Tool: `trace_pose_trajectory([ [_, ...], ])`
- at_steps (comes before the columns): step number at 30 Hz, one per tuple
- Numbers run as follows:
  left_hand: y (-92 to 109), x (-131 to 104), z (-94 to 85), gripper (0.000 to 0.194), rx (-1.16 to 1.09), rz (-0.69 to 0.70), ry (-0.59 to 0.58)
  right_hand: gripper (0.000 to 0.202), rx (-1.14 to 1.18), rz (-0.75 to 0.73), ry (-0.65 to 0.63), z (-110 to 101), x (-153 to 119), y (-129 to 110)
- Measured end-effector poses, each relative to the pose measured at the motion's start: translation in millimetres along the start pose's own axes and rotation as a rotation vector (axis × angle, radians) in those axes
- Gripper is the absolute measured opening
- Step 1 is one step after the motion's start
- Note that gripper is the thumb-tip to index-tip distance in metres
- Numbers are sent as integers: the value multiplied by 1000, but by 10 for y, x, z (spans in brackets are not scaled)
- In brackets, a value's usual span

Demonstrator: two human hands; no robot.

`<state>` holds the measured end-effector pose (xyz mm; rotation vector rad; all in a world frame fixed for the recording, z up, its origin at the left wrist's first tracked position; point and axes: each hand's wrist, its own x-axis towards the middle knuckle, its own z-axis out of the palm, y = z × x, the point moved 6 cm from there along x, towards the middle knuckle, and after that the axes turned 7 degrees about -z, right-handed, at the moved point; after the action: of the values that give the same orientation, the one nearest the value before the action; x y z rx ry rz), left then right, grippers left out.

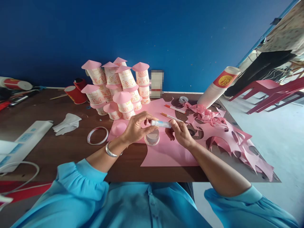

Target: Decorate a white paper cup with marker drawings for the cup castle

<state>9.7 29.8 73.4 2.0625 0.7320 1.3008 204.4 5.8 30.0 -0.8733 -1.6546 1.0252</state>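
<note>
Both of my hands are raised over the pink paper sheet (177, 155). Between them lies a white glue stick (161, 123) with blue print, held level. My left hand (137, 127) pinches its left end with thumb and fingers. At the other end, my right hand (182, 133) has its fingers closed round the tube. Just below stands a short white paper cup (152, 138) with a drawn rim, partly covered by my left fingers. A pink paper cone (119, 129) rests left of my left hand. Stacked decorated cups (123, 101) with pink cone roofs rise behind it.
Two markers (175, 109) lie behind my right hand. Pink paper scraps (237, 139) spread over the table's right side, near a leaning cup stack (218, 87). Left are a tape roll (88, 136), crumpled tissue (67, 123) and a power strip (26, 144). A person stands by red stools (258, 87).
</note>
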Motion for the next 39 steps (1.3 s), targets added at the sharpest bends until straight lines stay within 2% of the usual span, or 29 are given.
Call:
trace_pose_trajectory([
  [5,-16,8,-7,24,-14,-42,11,68,-150,-117,18,-54,26,-78],
  [10,-19,7,6,24,-38,-54,-34,76,38,70,-130,52,-3,79],
  [16,-50,5,13,28,-31,-87,-32,70,-62,-90,-3,-44,22,-23],
  [21,-59,-16,31,22,-72,-73,-71,75,16,40,-179,46,-26,42],
  [23,-61,-20,38,22,-64,-75,-78,76,47,14,-150,32,-18,36],
  [27,-70,-13,40,28,-45,-121,-61,65,19,-62,-30,-34,16,4],
  [34,-78,-26,28,22,-34,-123,-71,61,123,-17,-105,46,5,38],
  [39,-67,-20,70,18,-13,-132,-108,55,231,13,-57,40,19,82],
])
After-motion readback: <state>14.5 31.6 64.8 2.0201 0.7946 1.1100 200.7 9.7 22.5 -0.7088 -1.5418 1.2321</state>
